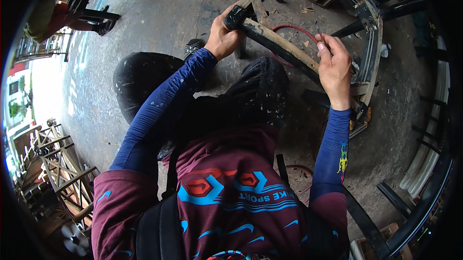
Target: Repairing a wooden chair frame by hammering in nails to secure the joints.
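Note:
A chair frame (289, 52) in black paint and bare wood stands tipped in front of me, its open side toward the upper right. At its near upper corner my left hand (224, 34) is closed round the black end of a leg. My right hand (334, 69) is raised over the right part of the frame. Between its thumb and fingers it pinches a thin, pointed metal tool (320, 34), tip upward; its exact kind is too small to make out. The tool appears apart from the wood.
A red hose (295, 26) curls on the concrete floor (164, 24) behind the frame. Wooden frames (65, 168) are stacked at lower left, near a fan (75, 240). Black furniture parts (371, 221) lie at lower right. Another person (53, 19) is at upper left.

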The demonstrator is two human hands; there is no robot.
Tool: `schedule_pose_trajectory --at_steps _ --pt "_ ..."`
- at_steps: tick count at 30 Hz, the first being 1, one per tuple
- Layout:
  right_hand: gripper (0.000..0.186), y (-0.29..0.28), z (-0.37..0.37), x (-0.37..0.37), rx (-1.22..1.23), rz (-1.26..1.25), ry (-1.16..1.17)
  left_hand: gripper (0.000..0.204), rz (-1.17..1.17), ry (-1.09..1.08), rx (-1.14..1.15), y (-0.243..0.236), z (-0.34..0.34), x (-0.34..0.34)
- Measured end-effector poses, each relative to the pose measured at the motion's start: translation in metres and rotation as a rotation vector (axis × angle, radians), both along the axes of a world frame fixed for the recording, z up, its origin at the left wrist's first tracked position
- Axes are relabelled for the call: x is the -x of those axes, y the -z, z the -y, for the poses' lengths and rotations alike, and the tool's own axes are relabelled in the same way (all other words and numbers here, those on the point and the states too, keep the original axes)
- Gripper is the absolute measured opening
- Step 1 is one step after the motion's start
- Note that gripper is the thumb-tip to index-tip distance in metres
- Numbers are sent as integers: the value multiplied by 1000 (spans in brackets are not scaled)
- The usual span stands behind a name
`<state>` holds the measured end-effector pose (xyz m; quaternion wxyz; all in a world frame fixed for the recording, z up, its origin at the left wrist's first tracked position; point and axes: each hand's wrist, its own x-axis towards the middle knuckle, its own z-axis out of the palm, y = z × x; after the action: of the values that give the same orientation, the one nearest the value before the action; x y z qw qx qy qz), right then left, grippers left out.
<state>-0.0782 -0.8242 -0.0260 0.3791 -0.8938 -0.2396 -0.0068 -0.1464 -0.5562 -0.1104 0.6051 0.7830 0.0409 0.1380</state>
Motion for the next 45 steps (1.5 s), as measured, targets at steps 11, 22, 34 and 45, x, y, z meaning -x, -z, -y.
schedule_pose_trajectory --at_steps 11,22,34,45 --pt "17 -17 2 -34 -280 -120 -99 57 -47 -19 107 1 2 -1" --pt "29 17 -68 -72 -213 -636 -227 55 -67 -13 157 2 7 1" --pt "8 30 -90 -52 -432 -1076 64 37 -17 -84 115 5 8 0" --pt "10 11 -97 -70 -180 -1136 32 51 -40 -43 110 4 7 1"
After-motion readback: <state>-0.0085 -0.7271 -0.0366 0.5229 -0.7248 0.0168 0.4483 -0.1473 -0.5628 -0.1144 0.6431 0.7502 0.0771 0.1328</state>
